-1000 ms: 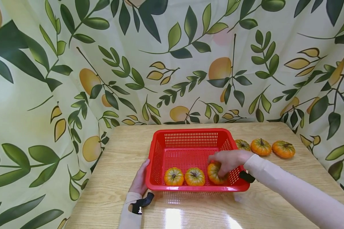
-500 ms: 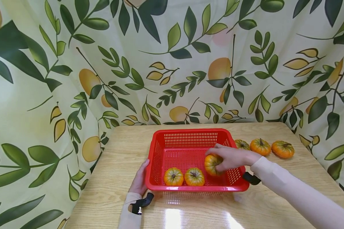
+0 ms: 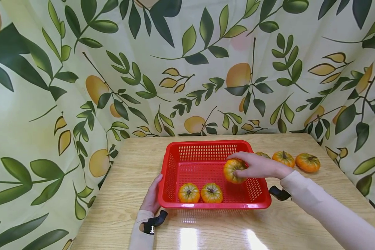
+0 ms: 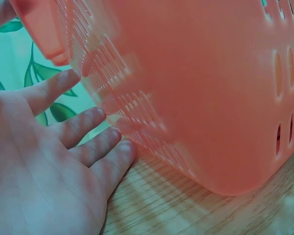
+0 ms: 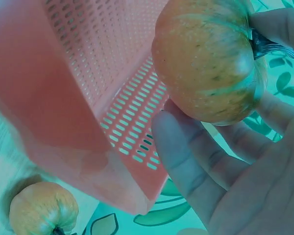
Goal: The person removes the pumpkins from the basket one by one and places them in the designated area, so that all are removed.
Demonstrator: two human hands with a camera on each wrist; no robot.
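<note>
Six in all: one small, round, ribbed orange-yellow pumpkin (image 3: pixel 231 170) in the right hand (image 3: pixel 257 166), two matching basket pumpkins (image 3: pixel 211 194) and three table pumpkins (image 3: pixel 283 159), one of these partly hidden behind that hand.
Clock centre: the middle of the slotted, rectangular red plastic basket (image 3: pixel 206 205), with twelve o'clock pointing away from the person.
Held pumpkin: at three o'clock, within the basket's outline and apparently raised off its floor.
Right grip: thumb and fingers pinch the pumpkin from opposite sides, the thumb beside its dark stem (image 5: pixel 264 44); the forearm enters from four o'clock.
Left grip: the left hand (image 3: pixel 151 194) is at half past eight, fingers spread, their tips against the basket's outer wall.
Basket pumpkins: side by side along the near wall, at seven and six o'clock, stems up.
Table pumpkins: a row outside the basket, between two and three o'clock, on the pale wood-grain table (image 3: pixel 118 201).
Handling well: in my judgement, a hold round the ribs is safer than one on the stem; near the three o'clock rim, pumpkin and knuckles want height to spare, with light left-hand pressure steadying the basket.
</note>
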